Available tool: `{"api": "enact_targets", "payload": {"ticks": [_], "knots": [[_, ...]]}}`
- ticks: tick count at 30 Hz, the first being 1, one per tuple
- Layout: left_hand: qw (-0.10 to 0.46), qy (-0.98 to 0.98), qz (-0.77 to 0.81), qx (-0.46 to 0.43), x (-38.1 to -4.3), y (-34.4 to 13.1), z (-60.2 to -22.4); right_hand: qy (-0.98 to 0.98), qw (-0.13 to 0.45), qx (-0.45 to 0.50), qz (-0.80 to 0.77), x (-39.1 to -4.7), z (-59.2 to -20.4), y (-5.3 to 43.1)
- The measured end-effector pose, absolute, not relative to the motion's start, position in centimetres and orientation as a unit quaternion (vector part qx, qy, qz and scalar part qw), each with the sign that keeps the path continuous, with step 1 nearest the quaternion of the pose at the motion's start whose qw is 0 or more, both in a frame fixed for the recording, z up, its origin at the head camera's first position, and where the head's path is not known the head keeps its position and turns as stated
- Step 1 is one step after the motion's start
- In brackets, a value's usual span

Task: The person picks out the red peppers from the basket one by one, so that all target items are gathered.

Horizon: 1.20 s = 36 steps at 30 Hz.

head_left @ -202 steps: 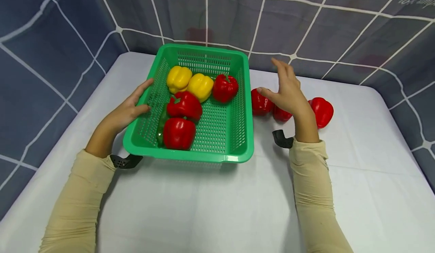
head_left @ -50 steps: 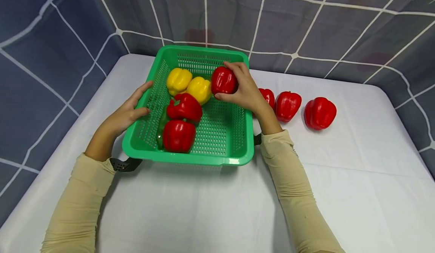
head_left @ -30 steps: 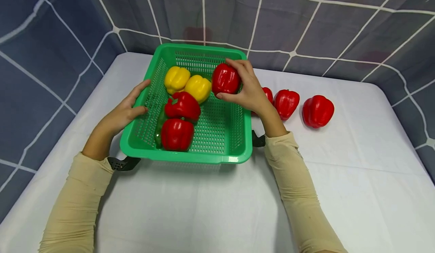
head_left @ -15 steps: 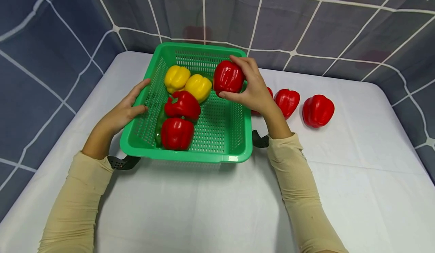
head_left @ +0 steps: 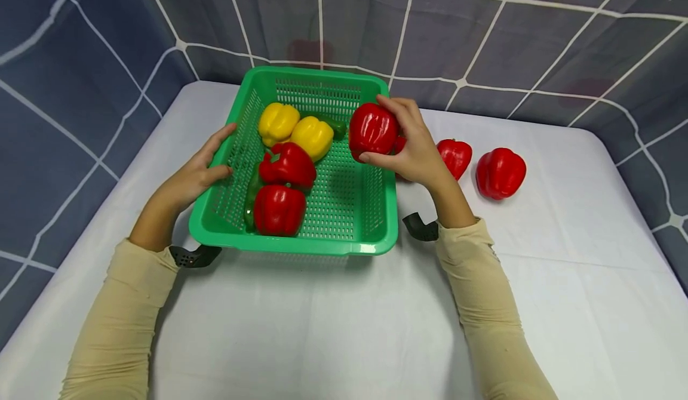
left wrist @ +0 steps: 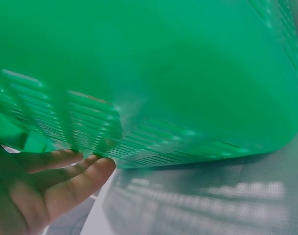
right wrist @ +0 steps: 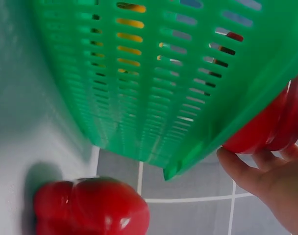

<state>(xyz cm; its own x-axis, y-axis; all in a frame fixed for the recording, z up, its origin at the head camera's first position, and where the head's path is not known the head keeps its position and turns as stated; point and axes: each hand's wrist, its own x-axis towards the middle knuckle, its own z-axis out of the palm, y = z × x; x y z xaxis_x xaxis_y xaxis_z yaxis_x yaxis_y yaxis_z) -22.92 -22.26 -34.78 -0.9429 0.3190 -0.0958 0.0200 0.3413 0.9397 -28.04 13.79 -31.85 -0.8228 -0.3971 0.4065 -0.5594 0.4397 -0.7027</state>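
Fingers of the left hand (head_left: 196, 176) lie straight against the outer left wall of the green basket (head_left: 376, 209), thumb at the rim, gripping nothing. Inside, from left: a green pepper (head_left: 251, 194) along the wall, two red peppers (head_left: 287, 164) in front, two yellow peppers (head_left: 278, 123) behind, and a dark green one (head_left: 333, 126) at the back. The right hand (head_left: 416, 149) curls around the held red pepper (head_left: 372, 131), which hangs above the basket's right rim. Behind that hand a further red pepper (head_left: 399, 144) on the white table (head_left: 564, 280) is mostly hidden — probably just beside the wall, as the right wrist view suggests. Two more loose red peppers (head_left: 454, 157) sit to the right, apart from each other.

Half a second ago the held pepper was further inside the basket; it has shifted rightward — the left hand has stayed put.

Open cloth lies right of the last pepper and across the near side; the curtain closes the far edge.
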Motion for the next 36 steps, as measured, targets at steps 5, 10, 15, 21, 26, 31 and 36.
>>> {"api": "enact_targets", "payload": {"ticks": [5,10,15,21,26,31,36], "knots": [[0.131,0.812,0.561,0.097,-23.0,-22.2,-34.8,-0.844,0.095,0.274,0.451,-27.5,-32.0,14.9],[0.129,0.816,0.555,0.095,-23.1,-22.1,-34.6,-0.835,0.097,0.270,0.470,-27.0,-32.0,15.9],[0.130,0.817,0.554,0.095,-23.0,-22.0,-34.5,-0.827,0.089,0.266,0.488,-26.3,-31.9,16.8],[0.131,0.816,0.555,0.096,-23.1,-22.0,-34.5,-0.823,0.075,0.258,0.501,-25.7,-31.7,17.7],[0.132,0.814,0.557,0.096,-23.1,-22.1,-34.6,-0.829,0.063,0.242,0.500,-25.2,-31.7,18.7],[0.132,0.815,0.556,0.094,-23.1,-22.2,-34.7,-0.836,0.067,0.236,0.490,-24.7,-32.0,19.5],[0.132,0.816,0.555,0.092,-22.9,-22.2,-34.7,-0.849,0.074,0.236,0.468,-24.3,-32.7,20.4]]}}
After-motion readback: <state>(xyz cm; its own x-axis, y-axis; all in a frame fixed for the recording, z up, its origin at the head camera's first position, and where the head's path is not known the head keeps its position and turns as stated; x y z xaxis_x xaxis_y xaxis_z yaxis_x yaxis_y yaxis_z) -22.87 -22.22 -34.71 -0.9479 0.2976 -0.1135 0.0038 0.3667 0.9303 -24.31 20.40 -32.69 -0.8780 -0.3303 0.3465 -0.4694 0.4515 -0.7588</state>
